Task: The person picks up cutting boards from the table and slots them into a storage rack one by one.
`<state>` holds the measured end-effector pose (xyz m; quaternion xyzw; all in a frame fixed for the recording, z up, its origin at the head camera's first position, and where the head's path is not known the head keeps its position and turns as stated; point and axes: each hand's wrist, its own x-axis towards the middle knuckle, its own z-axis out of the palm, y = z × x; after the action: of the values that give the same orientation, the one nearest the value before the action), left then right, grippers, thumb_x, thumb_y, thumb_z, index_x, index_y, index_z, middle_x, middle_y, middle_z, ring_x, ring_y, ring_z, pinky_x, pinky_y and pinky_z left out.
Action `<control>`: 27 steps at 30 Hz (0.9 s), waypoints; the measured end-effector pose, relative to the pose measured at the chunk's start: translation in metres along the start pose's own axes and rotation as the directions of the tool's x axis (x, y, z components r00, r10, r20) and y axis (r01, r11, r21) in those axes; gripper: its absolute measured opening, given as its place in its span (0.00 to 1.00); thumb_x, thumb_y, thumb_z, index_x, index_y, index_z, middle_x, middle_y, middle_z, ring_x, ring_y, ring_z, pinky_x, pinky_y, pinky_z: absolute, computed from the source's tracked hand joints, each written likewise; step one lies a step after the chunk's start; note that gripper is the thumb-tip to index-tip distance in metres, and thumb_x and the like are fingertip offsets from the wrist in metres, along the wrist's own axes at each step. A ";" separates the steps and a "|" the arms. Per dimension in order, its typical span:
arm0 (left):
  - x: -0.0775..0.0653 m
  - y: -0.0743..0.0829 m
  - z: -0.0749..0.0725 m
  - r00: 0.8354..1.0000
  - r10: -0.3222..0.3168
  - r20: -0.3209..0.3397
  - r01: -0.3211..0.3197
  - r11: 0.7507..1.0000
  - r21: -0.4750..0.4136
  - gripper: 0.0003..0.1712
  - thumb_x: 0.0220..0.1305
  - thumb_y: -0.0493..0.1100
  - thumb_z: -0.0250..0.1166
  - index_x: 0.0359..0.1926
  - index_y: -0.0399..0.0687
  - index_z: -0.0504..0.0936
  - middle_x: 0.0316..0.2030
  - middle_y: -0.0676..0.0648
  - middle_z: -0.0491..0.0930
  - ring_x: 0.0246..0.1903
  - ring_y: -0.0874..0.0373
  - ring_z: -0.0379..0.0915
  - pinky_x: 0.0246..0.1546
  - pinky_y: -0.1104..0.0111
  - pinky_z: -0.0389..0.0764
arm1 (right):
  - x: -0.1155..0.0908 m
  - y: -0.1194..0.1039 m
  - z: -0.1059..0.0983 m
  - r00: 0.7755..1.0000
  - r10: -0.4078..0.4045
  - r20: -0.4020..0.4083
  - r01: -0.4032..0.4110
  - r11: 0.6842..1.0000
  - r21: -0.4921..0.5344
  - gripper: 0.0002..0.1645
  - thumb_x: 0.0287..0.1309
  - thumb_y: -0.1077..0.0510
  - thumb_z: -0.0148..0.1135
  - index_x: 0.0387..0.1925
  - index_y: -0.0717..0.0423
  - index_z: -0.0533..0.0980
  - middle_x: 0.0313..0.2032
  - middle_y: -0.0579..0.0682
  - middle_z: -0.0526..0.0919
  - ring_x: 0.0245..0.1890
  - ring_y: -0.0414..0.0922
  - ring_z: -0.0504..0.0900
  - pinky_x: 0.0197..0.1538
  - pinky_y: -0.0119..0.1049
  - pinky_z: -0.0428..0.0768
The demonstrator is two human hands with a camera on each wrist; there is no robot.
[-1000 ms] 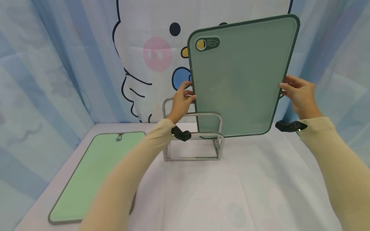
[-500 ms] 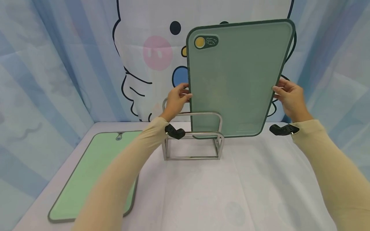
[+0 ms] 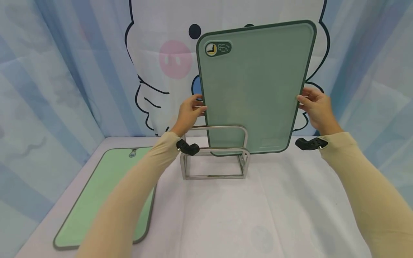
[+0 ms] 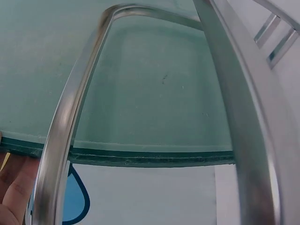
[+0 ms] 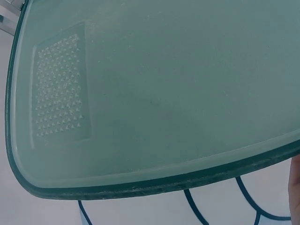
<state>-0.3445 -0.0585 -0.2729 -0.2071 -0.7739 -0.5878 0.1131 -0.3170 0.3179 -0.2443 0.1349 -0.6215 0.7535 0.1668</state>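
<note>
Fingers of the left hand and right hand pinch the board at nine and three o'clock, likely to balance it nearly upright, partly behind the rack.

The held board hides much of the cartoon on the cloth from me; the left hand's far fingertips vanish behind its edge, as do the right hand's; the left sleeve covers part of the flat board and runs off below; each wrist view crops its hand to a sliver; the emblem is too small to make out.
</note>
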 end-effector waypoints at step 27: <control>-0.011 -0.013 -0.036 1.000 -0.004 -0.027 0.005 0.999 0.034 0.25 0.64 0.35 0.59 0.62 0.39 0.68 0.47 0.32 0.78 0.46 0.42 0.79 0.44 0.65 0.83 | 0.003 0.022 0.034 0.998 -0.038 0.045 0.035 0.997 0.066 0.11 0.55 0.70 0.61 0.36 0.55 0.83 0.29 0.45 0.82 0.28 0.37 0.79 0.31 0.25 0.77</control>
<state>-0.3430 -0.0983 -0.2784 -0.1955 -0.7827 -0.5773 0.1259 -0.3287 0.2808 -0.2563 0.1690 -0.5975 0.7670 0.1618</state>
